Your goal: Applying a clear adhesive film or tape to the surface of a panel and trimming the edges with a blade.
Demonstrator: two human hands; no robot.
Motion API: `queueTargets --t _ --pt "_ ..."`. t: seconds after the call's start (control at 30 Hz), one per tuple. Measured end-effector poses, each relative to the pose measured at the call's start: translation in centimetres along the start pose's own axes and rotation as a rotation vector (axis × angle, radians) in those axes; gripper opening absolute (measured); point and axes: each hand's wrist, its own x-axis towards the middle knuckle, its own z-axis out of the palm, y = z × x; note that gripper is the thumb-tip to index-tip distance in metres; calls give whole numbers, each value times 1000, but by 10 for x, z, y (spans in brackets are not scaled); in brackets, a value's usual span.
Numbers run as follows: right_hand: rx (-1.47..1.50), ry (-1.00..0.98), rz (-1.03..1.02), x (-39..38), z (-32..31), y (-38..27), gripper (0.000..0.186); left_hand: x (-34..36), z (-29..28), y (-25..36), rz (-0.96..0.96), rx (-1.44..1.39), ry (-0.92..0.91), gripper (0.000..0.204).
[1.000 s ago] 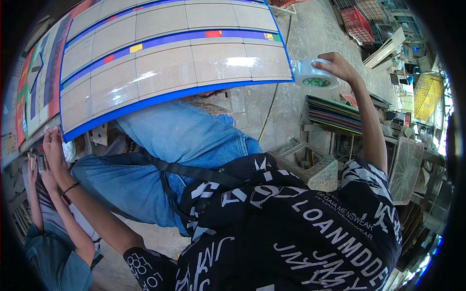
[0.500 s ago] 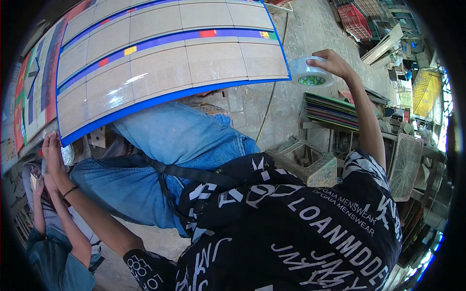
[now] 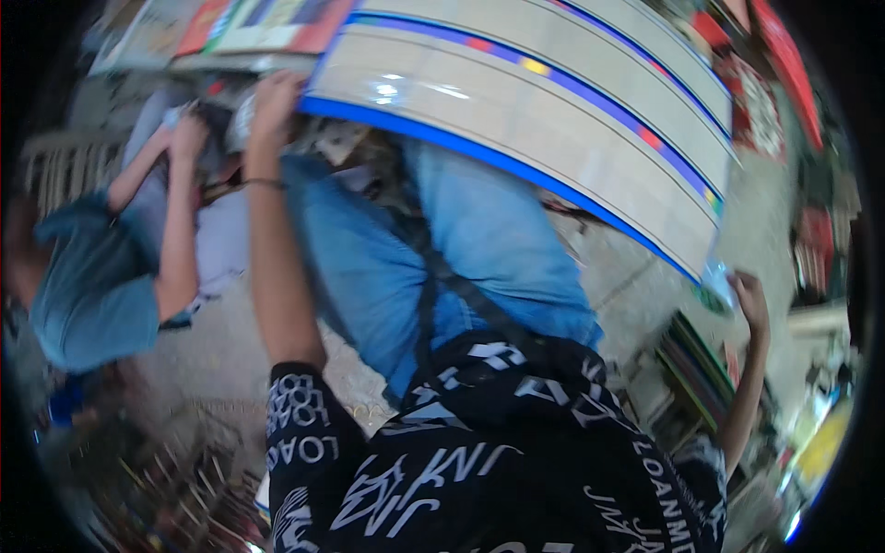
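A large flat board (image 3: 516, 129) lies across the upper middle, its pale panels crossed by purple stripes with red and yellow squares and edged in blue. At its near left corner, my left hand (image 3: 275, 106) is closed; what its fingers pinch is hidden. Out to the right, my right hand (image 3: 749, 300) grips a roll of clear tape (image 3: 717, 286) with a green core, beside the board's near right corner. The roll is blurred by motion. My knees in blue jeans (image 3: 498, 212) are under the board's near edge.
On the left a person in a teal shirt (image 3: 97, 286) sits with both hands (image 3: 187, 134) close together. Printed colourful boards (image 3: 277, 26) lie at the upper left. A stack of thin panels (image 3: 696, 369) stands at lower right, and a red crate (image 3: 811, 244) is farther right.
The view has turned, so the board now slants down to the right. My right hand with the tape roll appears lower and farther right; my left hand stays by the board's left corner.
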Motion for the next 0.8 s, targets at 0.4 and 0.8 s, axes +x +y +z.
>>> queueTargets --t 0.4,0.8 --pt "285 240 63 28 54 32 45 -15 -8 3 -168 -384 30 12" --pt "717 138 138 49 86 23 52 -22 -7 3 -73 -593 -14 14"
